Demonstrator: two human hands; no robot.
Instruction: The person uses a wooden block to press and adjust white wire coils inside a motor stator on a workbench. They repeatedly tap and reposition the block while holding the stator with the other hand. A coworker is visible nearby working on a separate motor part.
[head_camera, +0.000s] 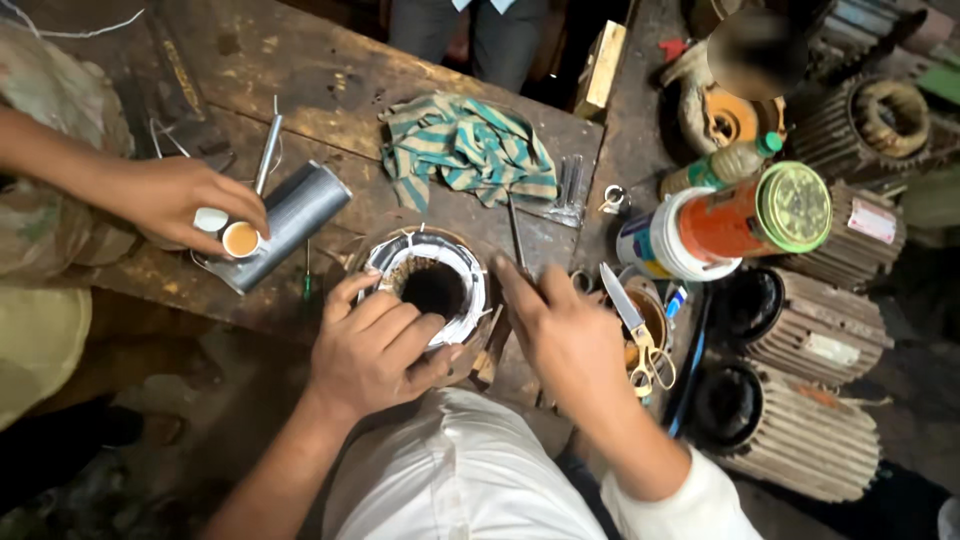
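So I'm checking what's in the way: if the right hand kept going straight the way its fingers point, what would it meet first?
The right hand points up and left across the bench. Its fingers would probably first meet the rim of the round motor stator beside them, though depth is unclear.

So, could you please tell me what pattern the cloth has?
The cloth has teal and cream stripes, head view.

Round motor stator (432, 285), white-lined dark bore facing up; upright on worn bench.

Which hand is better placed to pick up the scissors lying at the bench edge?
Probably the right hand: it is free and right beside the scissors, while the left hand grips the motor stator on the far side.
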